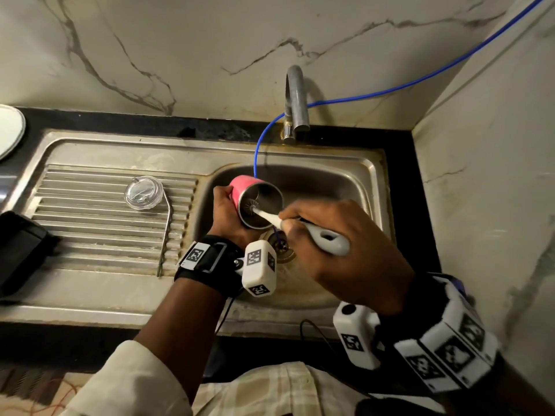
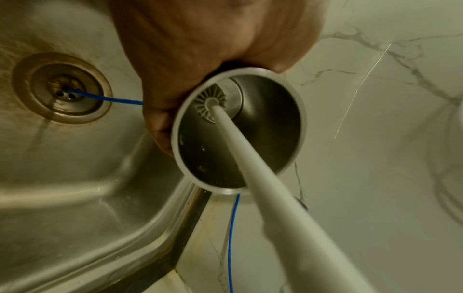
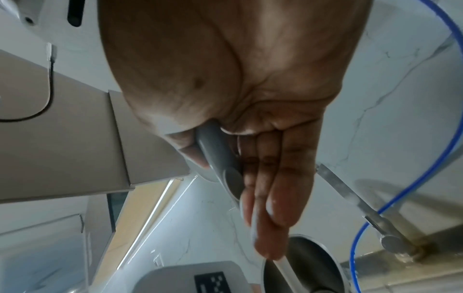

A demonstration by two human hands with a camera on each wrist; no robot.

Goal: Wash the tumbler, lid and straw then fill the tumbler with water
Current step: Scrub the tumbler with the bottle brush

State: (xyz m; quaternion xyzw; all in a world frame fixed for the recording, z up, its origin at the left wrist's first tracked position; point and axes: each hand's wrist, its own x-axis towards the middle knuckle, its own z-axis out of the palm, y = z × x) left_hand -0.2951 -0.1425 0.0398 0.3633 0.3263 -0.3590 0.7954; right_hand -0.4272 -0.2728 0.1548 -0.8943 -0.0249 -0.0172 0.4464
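The tumbler [image 1: 256,202] is being gripped, tilted over the sink [image 1: 345,187], by the left hand [image 1: 228,216]; the brush [image 1: 303,228] is being grasped by the right hand [image 1: 345,250]; wet steel could be slipped and dropped.

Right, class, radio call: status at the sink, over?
Left hand grips tumbler over sink. Right hand holds brush, head inside tumbler. Lid, straw wait on drainboard. Blue tube behind tumbler.

Pink-coated tumbler [image 1: 244,187] with dull steel interior, matt plastic brush [image 1: 318,234], clear glossy plastic lid [image 1: 143,193], worn stainless sink [image 1: 354,175].
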